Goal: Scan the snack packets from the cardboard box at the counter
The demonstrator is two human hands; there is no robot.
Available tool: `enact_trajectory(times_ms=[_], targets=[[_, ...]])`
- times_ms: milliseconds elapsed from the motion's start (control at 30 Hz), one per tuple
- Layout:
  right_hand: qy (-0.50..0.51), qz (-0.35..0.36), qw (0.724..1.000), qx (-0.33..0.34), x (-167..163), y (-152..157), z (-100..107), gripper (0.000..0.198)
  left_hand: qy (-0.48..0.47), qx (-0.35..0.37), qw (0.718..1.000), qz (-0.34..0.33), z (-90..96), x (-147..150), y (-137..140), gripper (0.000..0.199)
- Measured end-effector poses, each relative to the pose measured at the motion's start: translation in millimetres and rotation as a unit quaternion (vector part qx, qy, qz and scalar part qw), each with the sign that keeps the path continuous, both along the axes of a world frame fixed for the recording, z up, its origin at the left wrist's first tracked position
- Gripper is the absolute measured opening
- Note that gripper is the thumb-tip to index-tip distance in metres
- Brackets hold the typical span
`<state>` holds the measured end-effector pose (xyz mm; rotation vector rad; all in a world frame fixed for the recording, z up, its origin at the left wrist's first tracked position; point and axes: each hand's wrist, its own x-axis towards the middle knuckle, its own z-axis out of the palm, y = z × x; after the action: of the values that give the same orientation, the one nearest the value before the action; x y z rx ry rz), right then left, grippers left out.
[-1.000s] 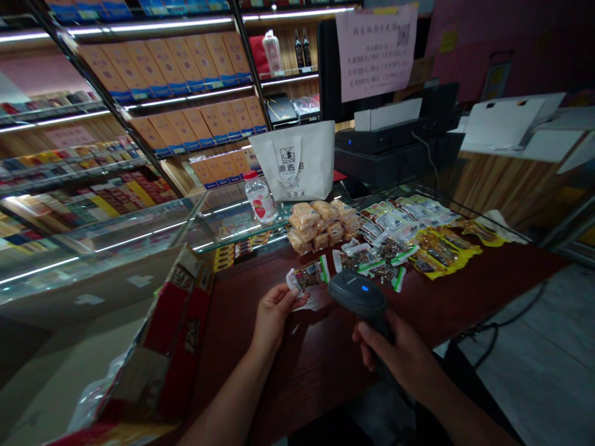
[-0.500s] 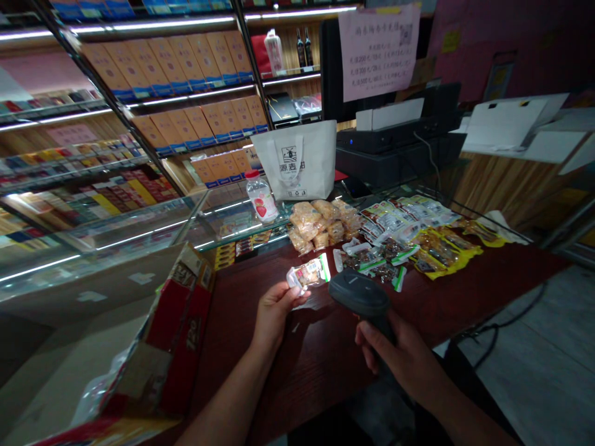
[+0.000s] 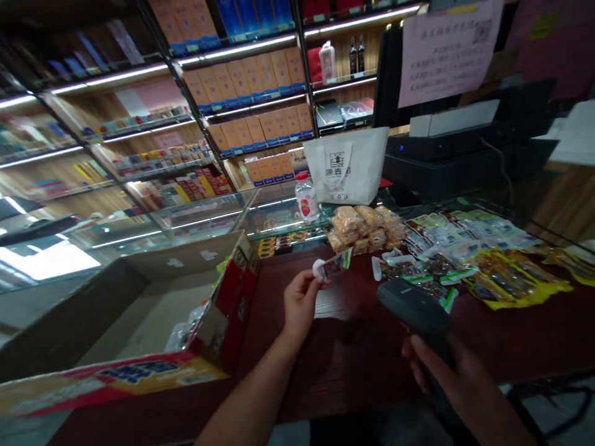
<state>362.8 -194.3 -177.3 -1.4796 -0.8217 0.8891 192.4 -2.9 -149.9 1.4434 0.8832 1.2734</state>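
My left hand (image 3: 301,303) pinches one end of a small snack packet (image 3: 333,266) with a green-edged top, held above the dark red table. In my right hand (image 3: 446,365) is a black barcode scanner (image 3: 413,303), its head pointing left toward the packet. Several similar green-edged packets (image 3: 418,267) lie just beyond the scanner. Behind the held packet is a pile of clear-wrapped pastries (image 3: 365,226). Yellow packets (image 3: 515,279) and rows of silvery packets (image 3: 469,232) are spread to the right.
At left stands an open cardboard box (image 3: 139,310) with a few clear packets inside. A white tote bag (image 3: 348,167) and a red-capped bottle (image 3: 307,198) stand on the glass counter (image 3: 260,214). A black monitor (image 3: 388,80) bearing a paper sign (image 3: 449,56) is behind. Stocked shelves line the back.
The view has swung left, showing more of the cardboard box. The packet in my left hand has turned, and the bright light on it is gone. My right hand still holds the scanner.
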Motion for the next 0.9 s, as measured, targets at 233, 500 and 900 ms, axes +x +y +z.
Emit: enact_trajectory(times_ms=[233, 500, 900], targets=[[-0.072, -0.005, 0.994, -0.076, 21.9, -9.9, 8.9, 0.068, -0.078, 0.151, 0.958, 0.230, 68.7, -69.9, -30.1, 0.018], [-0.050, -0.005, 0.998, -0.048, 41.7, -9.0, -3.1, 0.065, 0.096, 0.092, 0.919, 0.372, 139.8, -200.4, -52.1, 0.039], [-0.022, -0.004, 0.999, -0.045, 41.9, -16.1, -6.0, 0.059, 0.181, -0.218, 0.927, 0.246, 152.2, -232.7, -25.3, 0.042]])
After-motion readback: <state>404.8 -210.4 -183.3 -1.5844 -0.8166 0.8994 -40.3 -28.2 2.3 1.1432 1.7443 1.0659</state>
